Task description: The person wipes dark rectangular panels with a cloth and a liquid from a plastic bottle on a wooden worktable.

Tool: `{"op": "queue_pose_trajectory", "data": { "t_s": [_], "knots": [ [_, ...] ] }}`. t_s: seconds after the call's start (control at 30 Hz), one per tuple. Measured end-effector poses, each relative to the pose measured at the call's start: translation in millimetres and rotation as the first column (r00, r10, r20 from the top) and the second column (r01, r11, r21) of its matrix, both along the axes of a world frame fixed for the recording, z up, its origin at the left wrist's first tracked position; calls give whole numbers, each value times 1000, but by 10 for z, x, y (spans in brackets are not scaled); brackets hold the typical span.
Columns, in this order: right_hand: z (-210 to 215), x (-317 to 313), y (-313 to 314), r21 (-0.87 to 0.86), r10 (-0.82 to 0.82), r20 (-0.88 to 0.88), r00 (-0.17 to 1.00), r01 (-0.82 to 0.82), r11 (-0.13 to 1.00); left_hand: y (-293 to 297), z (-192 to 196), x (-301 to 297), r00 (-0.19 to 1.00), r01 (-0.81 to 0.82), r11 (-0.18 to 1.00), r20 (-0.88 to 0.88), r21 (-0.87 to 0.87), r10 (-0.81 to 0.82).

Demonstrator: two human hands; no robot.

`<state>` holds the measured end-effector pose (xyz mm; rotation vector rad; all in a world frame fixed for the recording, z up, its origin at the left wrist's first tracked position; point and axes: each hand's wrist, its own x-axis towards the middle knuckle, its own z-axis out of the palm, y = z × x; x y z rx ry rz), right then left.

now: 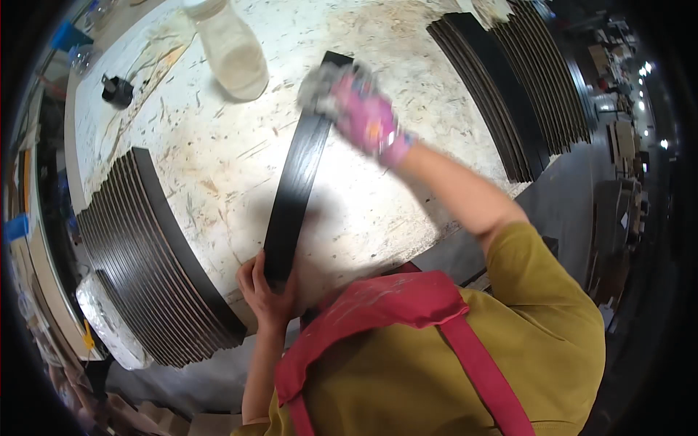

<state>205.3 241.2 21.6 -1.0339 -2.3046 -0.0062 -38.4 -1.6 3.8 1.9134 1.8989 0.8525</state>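
A long black board (294, 185), narrow and glossy, lies slantwise on the white worktable (378, 196), its near end towards me. My left hand (269, 296), bare, grips that near end, with the thumb and fingers on opposite edges. Near the board's far end is my right hand (367, 120) in a pink patterned glove, smeared by motion. It is closed on a grey rag (318, 89) that rests on the board's top face. Beyond the rag a short piece of the board's far end shows.
At the left, several black boards (156, 254) stand in a fanned row beside a silvery wrapped block (113, 323). More black boards (491, 87) are stacked at the far right. A cloudy bottle (233, 54) and a small black container (117, 92) stand at the far left.
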Motion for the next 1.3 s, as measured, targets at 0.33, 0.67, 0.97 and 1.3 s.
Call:
{"op": "queue_pose_trajectory", "data": {
  "t_s": [0.33,0.67,0.97,1.3],
  "knots": [
    [33,-80,-169,-192,-12,74,997,26,981,3,0,-21,1000,20,999,-2,-31,-20],
    [73,-89,-170,-192,8,-37,999,-15,981,10,53,-16,1000,23,999,22,-44,-22],
    [-94,-196,-619,-333,-33,171,985,89,939,28,50,1,999,49,999,25,-24,-48],
    [-282,-329,-405,-630,-82,-346,935,-167,759,53,76,51,998,51,997,-34,-50,-52]
  ]
}}
